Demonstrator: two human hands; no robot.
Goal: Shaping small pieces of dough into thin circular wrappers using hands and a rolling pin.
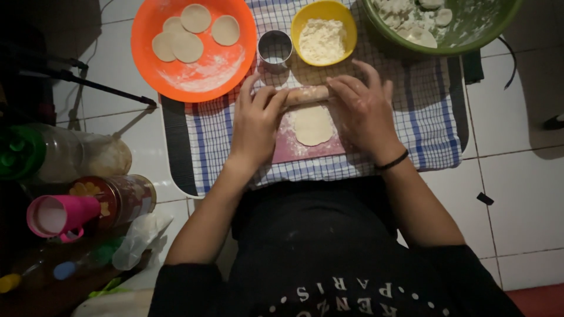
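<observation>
My left hand [257, 120] and my right hand [362, 108] press palms-down on the two ends of a wooden rolling pin [306, 94]. The pin lies across the far edge of a flat pale dough piece [313, 125]. The dough rests on a pink board [296, 151] dusted with flour, set on a blue-and-white checked cloth [426, 126]. A black band circles my right wrist.
An orange plate [232, 61] holds several dough rounds at the back left. A round metal cutter [275, 49], a yellow bowl of flour [324, 32] and a green bowl of dough pieces [470, 35] stand behind. Jars, a pink cup [59, 216] and bottles crowd the left floor.
</observation>
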